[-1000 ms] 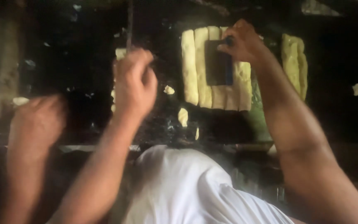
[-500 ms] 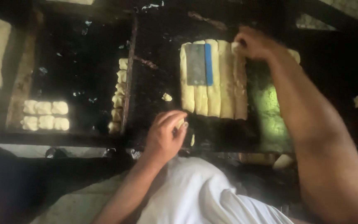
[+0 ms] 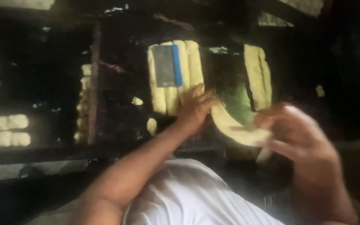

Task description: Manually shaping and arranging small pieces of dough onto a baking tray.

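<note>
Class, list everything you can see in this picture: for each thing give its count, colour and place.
dough strips: several, pale yellow, side by side, centre of dark worktop
scraper: one, grey blade, blue edge, lying on those strips
curved dough strip: one, yellow, between both hands
dough strips at right: about two, yellow
cut dough pieces: two rows, pale, far left
left hand: on the curved strip's end
right hand: blurred, holding its other end

A scraper (image 3: 166, 65) (grey blade, blue handle) lies on dough logs (image 3: 176, 75); small dough pieces (image 3: 3, 130) sit far left.
</note>
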